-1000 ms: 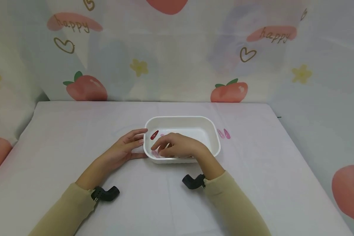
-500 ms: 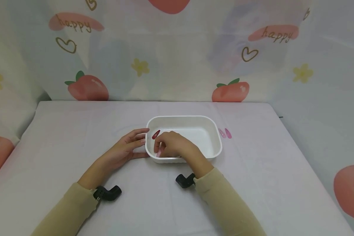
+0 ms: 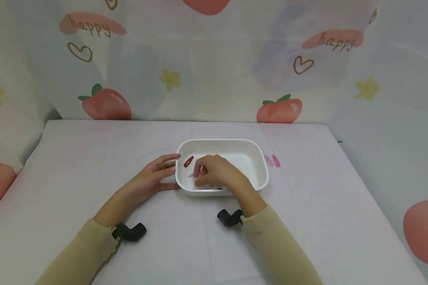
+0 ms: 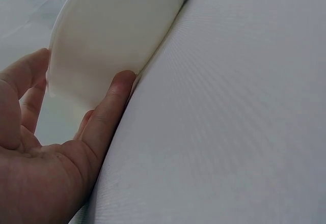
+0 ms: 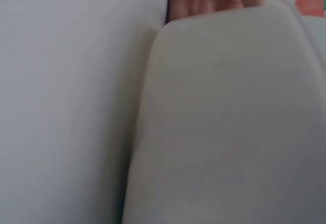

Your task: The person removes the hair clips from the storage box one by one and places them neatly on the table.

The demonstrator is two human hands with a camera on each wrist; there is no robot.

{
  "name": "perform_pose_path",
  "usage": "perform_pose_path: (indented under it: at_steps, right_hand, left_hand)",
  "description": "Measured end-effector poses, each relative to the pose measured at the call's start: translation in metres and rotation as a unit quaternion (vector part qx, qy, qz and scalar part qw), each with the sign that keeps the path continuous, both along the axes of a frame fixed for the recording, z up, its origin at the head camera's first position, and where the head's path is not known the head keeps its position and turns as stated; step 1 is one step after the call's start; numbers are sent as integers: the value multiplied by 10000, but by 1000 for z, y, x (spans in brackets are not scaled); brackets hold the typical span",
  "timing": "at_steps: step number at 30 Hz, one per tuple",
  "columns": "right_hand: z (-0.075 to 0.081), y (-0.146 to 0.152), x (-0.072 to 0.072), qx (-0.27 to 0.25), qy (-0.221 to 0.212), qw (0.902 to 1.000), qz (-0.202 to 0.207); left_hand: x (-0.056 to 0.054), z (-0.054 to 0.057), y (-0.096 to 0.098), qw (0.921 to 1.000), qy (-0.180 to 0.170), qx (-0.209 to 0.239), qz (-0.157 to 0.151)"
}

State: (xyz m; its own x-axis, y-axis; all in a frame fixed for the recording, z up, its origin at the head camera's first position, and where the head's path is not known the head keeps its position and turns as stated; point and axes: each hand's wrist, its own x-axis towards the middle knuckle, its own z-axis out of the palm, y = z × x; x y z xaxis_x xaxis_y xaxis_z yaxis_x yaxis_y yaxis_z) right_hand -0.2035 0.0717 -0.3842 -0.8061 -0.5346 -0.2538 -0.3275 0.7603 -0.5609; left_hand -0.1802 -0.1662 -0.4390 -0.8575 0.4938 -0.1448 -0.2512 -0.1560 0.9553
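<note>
A: What does the left hand (image 3: 149,176) do?

B: It is spread, fingers fairly straight, against the left end of the white tray (image 3: 235,147). The left wrist view puts one fingertip low on the outer wall. That light brace looks enough; a harder push might slide the tray over the cloth (image 3: 174,237).

A: And the right hand (image 3: 217,171)?

B: It hangs bent-fingered inside the tray, toward the left half. Whether it pinches anything, one cannot tell. With clips this small, thumb and forefinger would do best to come in low, along the two long edges, so that no neighbour gets knocked.

A: Which neighbours?

B: The red clip (image 3: 188,161) lies near the left wall; a pale pink clip (image 3: 191,175) shows just beside the right fingers. Outside, two pink clips (image 3: 276,160) lie side by side, just beyond the right end.

A: What is hard to make out?

B: The floor beneath the right palm. A dark speck (image 3: 219,189) by the near rim is too small to name. The right wrist view is mostly blurred outer wall, without the right fingertips.
</note>
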Motion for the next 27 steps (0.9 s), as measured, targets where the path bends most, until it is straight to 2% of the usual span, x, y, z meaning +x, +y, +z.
perform_pose_path:
  at_steps: [4,6,10,14,17,19,21,24,27]
  right_hand:
    - [2,-5,4,-79,-491,9961,734]
    - [1,-7,3,-165,-614,9942,871]
    - [-2,-4,-1,-284,-694,9953,614]
    - [0,13,-9,-287,-428,9986,69]
    - [5,28,-12,-454,-729,9963,-69]
    - [9,36,-11,-470,-1188,9916,180]
    - [11,42,-9,-344,-1586,9849,604]
    - [12,43,-8,-176,-1644,9795,1150]
    - [11,40,-8,-401,-1701,9774,1191]
  left_hand:
    - [0,0,-1,10000,11,-14,10]
    - [0,0,-1,10000,-8,-22,23]
    - [-1,-1,-1,10000,-39,39,-3]
    - [-1,-2,1,10000,-26,60,-28]
    - [-2,-2,1,10000,-40,42,4]
    - [-1,-3,1,10000,-67,14,40]
    - [-1,-2,1,9999,-94,-20,69]
    - [0,-2,0,9999,-60,-101,80]
    - [0,-1,-1,9999,-10,-133,61]
